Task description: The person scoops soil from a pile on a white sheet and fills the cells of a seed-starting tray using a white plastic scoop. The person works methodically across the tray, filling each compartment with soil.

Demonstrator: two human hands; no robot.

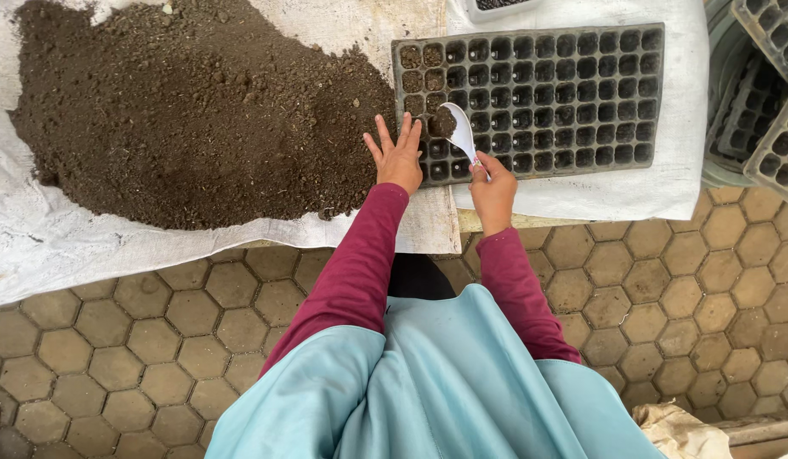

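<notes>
Ground: hexagonal paving, white woven sheet (62,246) with dark soil heap (190,110), upper left.
Left hand (398,157): fingers spread, flat against black plastic seedling tray (547,93).
Right hand (493,189): clamped on white plastic spoon (462,132), soil-loaded, above tray cells.

spoon (460,129): glossy white plastic, smooth, bowl loaded with soil
seedling tray (572,93): dark thin plastic, matt, dusty
soil heap (198,110): dark brown, crumbly, rough
sheet (62,246) under soil: white woven sacking, creased, matt
paving (683,297): hexagonal concrete blocks, rough
sleeves (360,263): maroon knit cloth, soft matt
</notes>
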